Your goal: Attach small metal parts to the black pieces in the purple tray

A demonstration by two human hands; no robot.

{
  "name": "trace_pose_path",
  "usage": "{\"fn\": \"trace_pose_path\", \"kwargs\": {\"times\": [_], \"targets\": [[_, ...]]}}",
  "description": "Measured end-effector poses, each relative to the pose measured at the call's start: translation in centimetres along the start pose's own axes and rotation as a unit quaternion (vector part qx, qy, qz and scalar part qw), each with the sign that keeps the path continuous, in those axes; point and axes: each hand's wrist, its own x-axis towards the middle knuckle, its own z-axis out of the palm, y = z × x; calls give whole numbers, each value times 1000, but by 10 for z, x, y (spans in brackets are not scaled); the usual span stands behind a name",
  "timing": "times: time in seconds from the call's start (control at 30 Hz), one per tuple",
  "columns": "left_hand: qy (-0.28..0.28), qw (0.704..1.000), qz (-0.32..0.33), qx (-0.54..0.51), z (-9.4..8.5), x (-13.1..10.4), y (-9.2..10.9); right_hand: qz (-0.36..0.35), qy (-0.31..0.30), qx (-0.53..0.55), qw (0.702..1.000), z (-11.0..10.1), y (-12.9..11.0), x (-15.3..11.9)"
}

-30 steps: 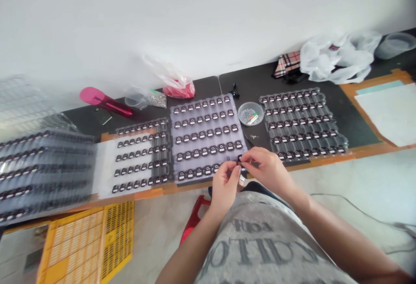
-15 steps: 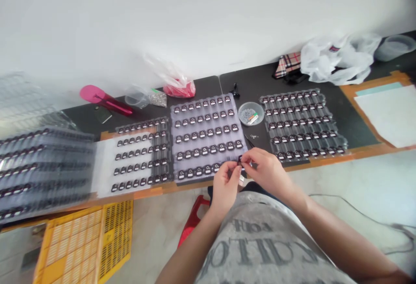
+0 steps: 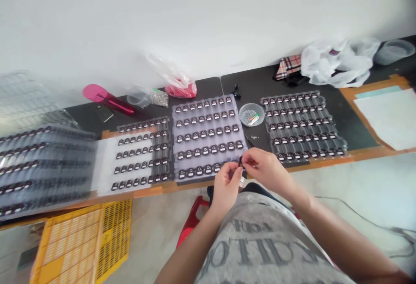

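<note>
My left hand [image 3: 228,183] and my right hand [image 3: 264,168] meet at the front right corner of the middle tray [image 3: 208,128], which holds rows of small black parts with white labels. Between the fingertips of both hands is a small black part [image 3: 241,161], partly hidden by the fingers. The fingers of each hand are pinched together. Just behind my hands lie a thin dark tool [image 3: 249,142] and some tiny pieces [image 3: 254,137]. A round clear dish [image 3: 251,115] with small clear pieces and a green and orange item sits beyond them.
More trays of black parts stand at the right [image 3: 300,125], left [image 3: 143,154] and far left [image 3: 42,167]. Along the wall are a pink object [image 3: 108,99], a red bag [image 3: 181,89] and white plastic bags [image 3: 338,63]. Below are a yellow crate [image 3: 81,240] and a red stool [image 3: 191,219].
The view has shifted very slightly. Both hands stay pinched at the same corner around the small black part, with only slight finger movement.
</note>
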Motion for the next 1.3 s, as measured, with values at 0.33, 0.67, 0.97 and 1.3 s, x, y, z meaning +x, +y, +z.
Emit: {"fn": "trace_pose_path", "kwargs": {"times": [0.33, 0.67, 0.97, 1.3], "targets": [[-48, 993, 16, 105, -10, 13, 11, -47, -14, -17, 999, -4, -6, 3], [-28, 990, 17, 134, -8, 13, 15, -48, -31, 37, 998, -12, -5, 4], [-8, 991, 32, 128, -6, 14, 16, 33, -53, 149, 987, -12, 0, 0], [-3, 990, 43, 133, -6, 12, 19, 160, -20, 322, 933, -4, 5, -4]]}}
